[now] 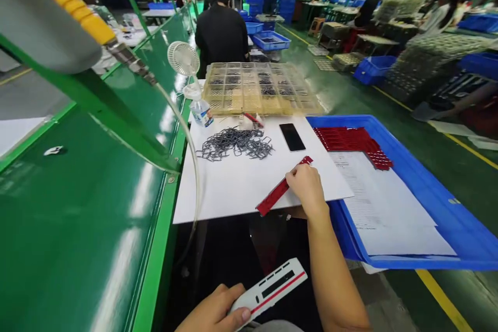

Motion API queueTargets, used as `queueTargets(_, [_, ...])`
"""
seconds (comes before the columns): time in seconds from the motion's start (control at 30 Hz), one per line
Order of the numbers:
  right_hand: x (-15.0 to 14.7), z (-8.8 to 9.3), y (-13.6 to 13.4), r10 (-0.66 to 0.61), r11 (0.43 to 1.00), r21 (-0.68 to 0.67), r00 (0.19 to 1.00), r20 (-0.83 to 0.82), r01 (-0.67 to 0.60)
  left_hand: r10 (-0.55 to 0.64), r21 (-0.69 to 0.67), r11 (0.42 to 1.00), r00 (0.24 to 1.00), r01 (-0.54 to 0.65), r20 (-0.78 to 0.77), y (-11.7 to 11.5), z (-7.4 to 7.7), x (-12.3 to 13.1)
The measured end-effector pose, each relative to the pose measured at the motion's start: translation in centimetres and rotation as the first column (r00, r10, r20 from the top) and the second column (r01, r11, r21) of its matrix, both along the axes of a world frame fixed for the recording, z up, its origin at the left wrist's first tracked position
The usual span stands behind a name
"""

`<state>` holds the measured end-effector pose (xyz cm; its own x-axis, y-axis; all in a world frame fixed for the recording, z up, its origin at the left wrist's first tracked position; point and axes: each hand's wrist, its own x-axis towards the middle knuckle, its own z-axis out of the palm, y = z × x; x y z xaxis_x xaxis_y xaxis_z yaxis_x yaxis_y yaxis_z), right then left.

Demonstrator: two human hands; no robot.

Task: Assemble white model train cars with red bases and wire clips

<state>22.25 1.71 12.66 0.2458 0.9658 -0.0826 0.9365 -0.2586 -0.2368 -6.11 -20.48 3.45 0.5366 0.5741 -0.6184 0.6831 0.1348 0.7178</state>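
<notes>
Low in front of my body, my left hand (223, 307) grips a white plastic casing (274, 286) shaped like a train car. Its face has a red stripe, dark slots and a long dark window. Over the front part of the white board (221, 192), the fingers of my right hand (306, 185) are closed on a long red strip (275, 195), whose near end reaches the board's front edge. Beyond it lie a loose pile of dark bent wire pieces (237, 142) and a black phone (292, 137).
To the right, a blue bin (412, 166) holds paper sheets (385, 202) and stacked red strips (346, 140). Behind the board are a compartment tray (260, 106), a clear bottle (201, 110) and a small fan (183, 58). A green rail (159, 249) and hanging hose (194, 166) border the left. A person in black (221, 33) sits ahead.
</notes>
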Motion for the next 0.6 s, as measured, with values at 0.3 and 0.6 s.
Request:
queueTargets(0.3, [-0.3, -1.9, 1.0, 0.37, 0.927, -0.068, 0.929, -0.017, -0.37, 0.067, 0.222, 0.973, 0.998, -0.062, -0.016, 1.3, 0.3, -1.2])
queueTargets(0.6, [3.2, -5.0, 1.1, 0.53, 0.815, 0.217, 0.843, 0.094, -0.537, 0.016, 0.375, 0.926, 0.99, 0.039, -0.141, 1.9, -0.5, -0.3])
